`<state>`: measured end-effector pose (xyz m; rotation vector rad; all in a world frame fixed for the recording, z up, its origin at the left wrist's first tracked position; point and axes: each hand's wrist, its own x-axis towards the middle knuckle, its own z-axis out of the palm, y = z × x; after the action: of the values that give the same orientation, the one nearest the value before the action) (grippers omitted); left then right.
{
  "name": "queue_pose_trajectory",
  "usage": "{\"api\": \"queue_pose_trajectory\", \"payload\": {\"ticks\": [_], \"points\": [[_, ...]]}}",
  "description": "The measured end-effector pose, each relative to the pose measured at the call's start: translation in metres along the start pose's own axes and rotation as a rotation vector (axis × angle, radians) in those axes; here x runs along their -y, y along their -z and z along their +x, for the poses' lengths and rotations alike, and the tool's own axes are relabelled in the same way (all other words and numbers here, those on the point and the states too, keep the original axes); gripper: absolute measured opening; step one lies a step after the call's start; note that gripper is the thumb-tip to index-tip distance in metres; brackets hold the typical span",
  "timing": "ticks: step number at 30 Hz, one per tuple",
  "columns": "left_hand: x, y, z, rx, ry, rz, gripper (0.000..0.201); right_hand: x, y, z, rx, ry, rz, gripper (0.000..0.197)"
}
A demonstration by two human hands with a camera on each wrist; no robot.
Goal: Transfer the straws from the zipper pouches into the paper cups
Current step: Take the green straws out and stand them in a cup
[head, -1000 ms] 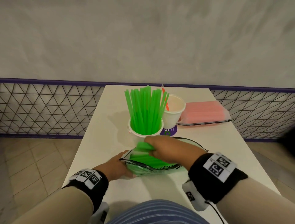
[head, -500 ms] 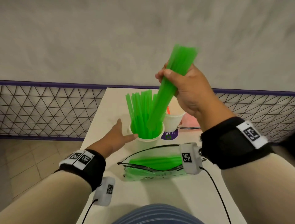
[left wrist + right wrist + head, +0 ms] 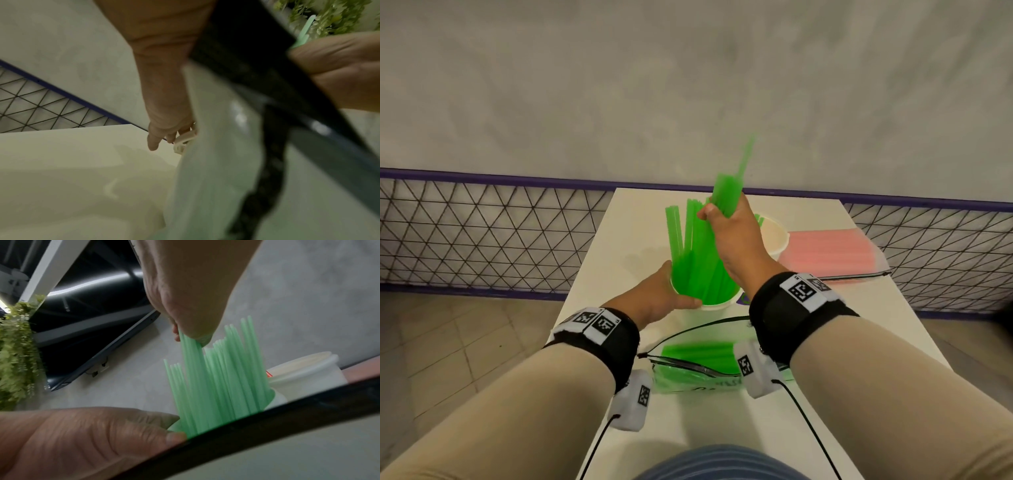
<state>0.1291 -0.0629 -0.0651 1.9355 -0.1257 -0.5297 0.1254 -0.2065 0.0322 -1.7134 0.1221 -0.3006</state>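
We read this as the insertion step: our right hand [image 3: 736,240] is closed round a bundle of green straws [image 3: 726,198], its lower ends already among the green straws standing in the near paper cup [image 3: 717,306]. Our left hand [image 3: 657,298] wraps the cup's left side, thumb along the rim — a steadying grip. One straw of the bundle stands higher than the rest, though blur makes its exact length unclear. Nearer us on the white table [image 3: 619,240] lies the open zipper pouch [image 3: 698,363], with more green straws inside. A second paper cup [image 3: 777,236] stands just behind the right hand; beside it rests a pouch of pink straws [image 3: 832,250], apparently untouched. The next move, in our judgement, calls for loosening the right-hand grip so the bundle settles — while the left hand keeps the cup upright.
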Motion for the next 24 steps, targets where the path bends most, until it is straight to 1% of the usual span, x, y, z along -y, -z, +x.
{"api": "queue_pose_trajectory", "payload": {"ticks": [1, 2, 3, 5, 6, 7, 8, 10, 11, 13, 16, 17, 19, 22, 24], "points": [[0.0, 0.001, 0.0, 0.002, 0.012, 0.01, 0.089, 0.0, 0.0, 0.001, -0.004, 0.0, -0.007, 0.022], [0.001, 0.001, 0.0, 0.0, 0.025, 0.019, 0.089, -0.001, 0.0, 0.001, 0.022, -0.011, -0.019, 0.025], [0.001, 0.001, 0.0, 0.002, 0.031, 0.018, 0.087, -0.004, -0.001, 0.0, 0.07, -0.044, -0.04, 0.031], [0.0, 0.001, -0.003, -0.001, 0.027, 0.033, 0.081, -0.014, -0.004, -0.005, 0.193, -0.145, -0.134, 0.057], [-0.002, 0.0, -0.004, -0.001, 0.021, 0.039, 0.077, -0.022, -0.006, -0.008, 0.262, -0.19, -0.221, 0.065], [-0.002, -0.001, -0.004, 0.0, 0.012, 0.044, 0.071, -0.031, -0.008, -0.011, 0.323, -0.214, -0.324, 0.066], [-0.003, -0.001, -0.006, 0.006, -0.009, 0.053, 0.064, -0.04, -0.01, -0.012, 0.37, -0.216, -0.426, 0.061], [-0.006, -0.002, -0.008, 0.033, -0.048, 0.069, 0.055, -0.056, -0.012, -0.013, 0.402, -0.187, -0.588, 0.05], [-0.006, -0.002, -0.007, 0.039, -0.059, 0.076, 0.053, -0.061, -0.011, -0.012, 0.399, -0.177, -0.638, 0.051], [-0.007, -0.001, -0.008, 0.039, -0.055, 0.068, 0.058, -0.065, -0.008, -0.008, 0.382, -0.158, -0.715, 0.053], [-0.005, -0.001, -0.008, 0.007, -0.034, 0.061, 0.062, -0.064, -0.006, 0.001, 0.341, -0.12, -0.783, 0.045], [-0.006, -0.001, -0.008, -0.005, -0.022, 0.065, 0.067, -0.064, -0.006, 0.002, 0.333, -0.119, -0.791, 0.044], [-0.005, -0.001, -0.007, -0.017, -0.002, 0.08, 0.079, -0.065, -0.007, 0.003, 0.344, -0.129, -0.815, 0.045], [-0.004, -0.001, -0.006, -0.03, 0.027, 0.102, 0.082, -0.069, -0.007, 0.002, 0.374, -0.137, -0.828, 0.047], [-0.005, -0.001, -0.007, -0.038, 0.012, 0.133, 0.086, -0.066, -0.004, -0.001, 0.379, -0.141, -0.792, 0.048]]}}
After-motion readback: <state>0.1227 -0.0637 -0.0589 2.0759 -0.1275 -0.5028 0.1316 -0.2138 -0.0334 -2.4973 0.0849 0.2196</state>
